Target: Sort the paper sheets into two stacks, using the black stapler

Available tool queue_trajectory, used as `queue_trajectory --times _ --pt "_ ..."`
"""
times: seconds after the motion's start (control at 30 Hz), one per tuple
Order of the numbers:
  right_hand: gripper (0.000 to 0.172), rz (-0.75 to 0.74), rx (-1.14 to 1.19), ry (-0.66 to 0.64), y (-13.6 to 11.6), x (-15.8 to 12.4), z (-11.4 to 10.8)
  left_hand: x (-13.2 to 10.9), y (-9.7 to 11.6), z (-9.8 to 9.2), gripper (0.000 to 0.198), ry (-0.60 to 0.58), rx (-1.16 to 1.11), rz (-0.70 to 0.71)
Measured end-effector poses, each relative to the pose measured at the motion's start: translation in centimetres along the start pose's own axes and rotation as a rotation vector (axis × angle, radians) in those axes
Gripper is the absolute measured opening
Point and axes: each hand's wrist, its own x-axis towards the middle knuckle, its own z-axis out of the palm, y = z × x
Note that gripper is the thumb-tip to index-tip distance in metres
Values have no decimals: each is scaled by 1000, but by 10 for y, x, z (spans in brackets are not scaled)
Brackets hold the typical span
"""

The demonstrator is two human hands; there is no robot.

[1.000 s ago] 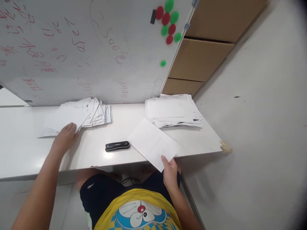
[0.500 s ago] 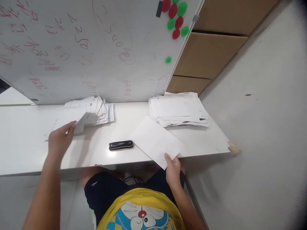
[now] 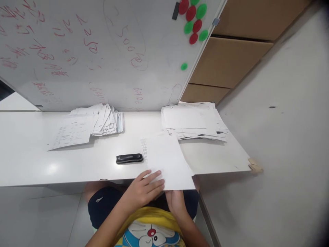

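White sheets of paper (image 3: 171, 161) overhang the table's front edge, slightly fanned, with printed lines showing at the left side. My left hand (image 3: 142, 190) lies over their near left corner, fingers spread on the top sheet. My right hand (image 3: 176, 202) holds the sheets from below at the near edge; its fingers are hidden under the paper. Just left of the sheets, a black stapler (image 3: 129, 158) rests on the table. At the back right is a thick stack of papers (image 3: 190, 118); at the left, a fanned pile of printed sheets (image 3: 105, 120).
A whiteboard (image 3: 115, 82) with red writing and round red and green magnets stands along the back of the white table (image 3: 102, 164). Brown cardboard boxes (image 3: 231, 61) sit behind it at the right. A wall (image 3: 290, 144) closes off the right side.
My left hand has left the left pile and come across to the sheets at my right hand. More paper now lies there, drawn closer to me. The stapler stays put.
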Motion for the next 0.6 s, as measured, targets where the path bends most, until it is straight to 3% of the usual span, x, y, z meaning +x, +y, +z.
queue_trajectory --times 0.23,0.6 --pt "54 244 10 -137 -19 -6 -10 -13 -17 1 31 30 -60 -106" --pt "62 196 -4 -17 -18 -14 -5 -11 5 23 35 23 -152 -114"
